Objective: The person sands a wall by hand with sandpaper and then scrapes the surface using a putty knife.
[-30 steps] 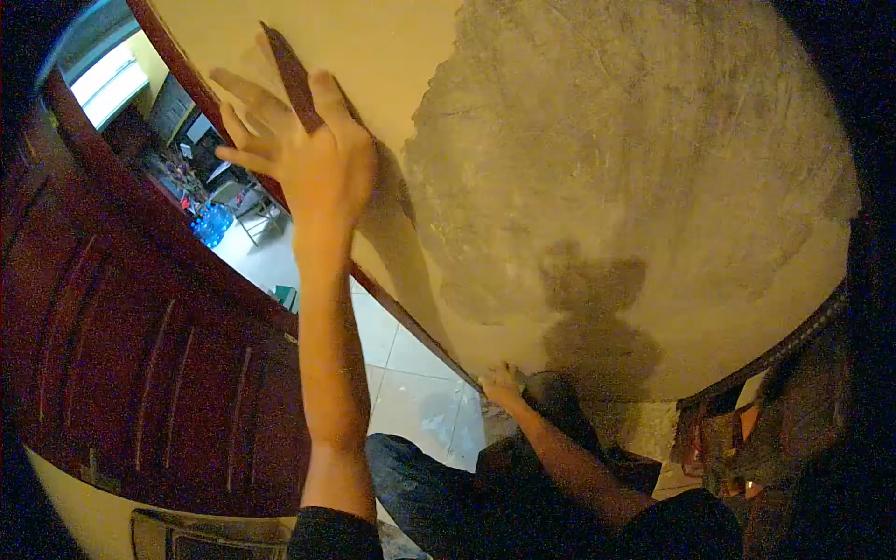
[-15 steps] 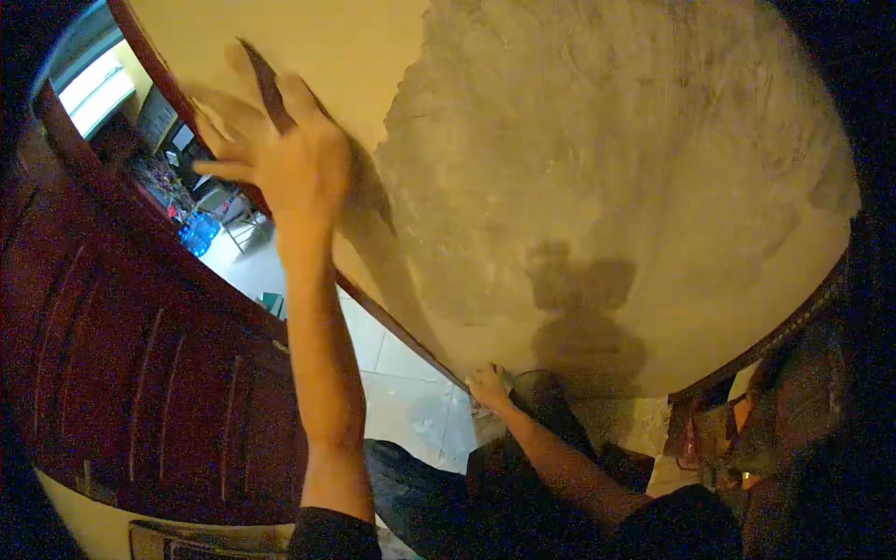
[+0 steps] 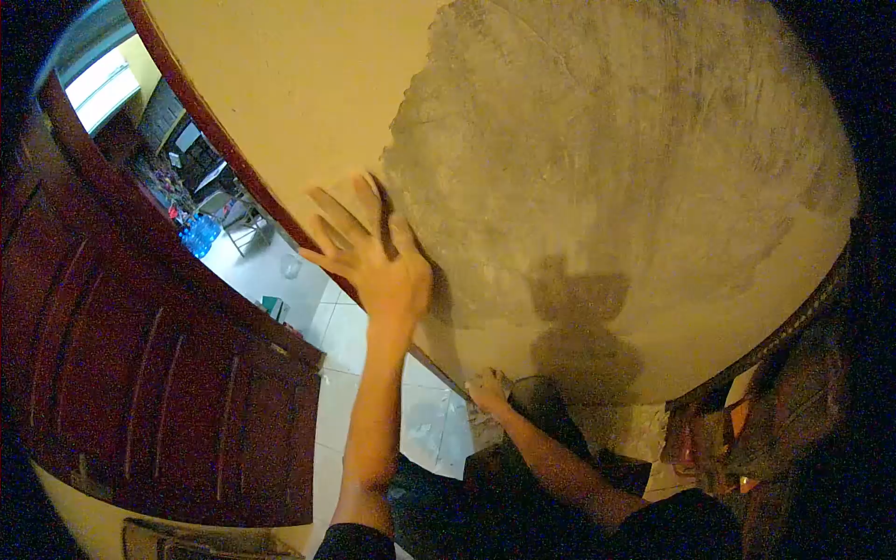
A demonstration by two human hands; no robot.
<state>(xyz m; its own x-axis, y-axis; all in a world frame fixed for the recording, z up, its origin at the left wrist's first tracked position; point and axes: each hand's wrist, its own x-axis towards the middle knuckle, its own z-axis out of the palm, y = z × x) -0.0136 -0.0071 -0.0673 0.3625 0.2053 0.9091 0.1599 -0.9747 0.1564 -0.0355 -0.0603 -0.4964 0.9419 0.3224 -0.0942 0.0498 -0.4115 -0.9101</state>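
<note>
On wall, left hand; right hand below.

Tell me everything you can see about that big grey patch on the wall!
The grey patch is very big and fills most of the yellow wall. It looks like rough plaster or cement, mottled in lighter and darker grey with faint swirling streaks. Its edge is ragged, with yellow paint left of it and below it. A dark shadow lies on its lower part. The left hand, fingers spread, rests at its left edge. The right hand is lower, under the patch.
</note>
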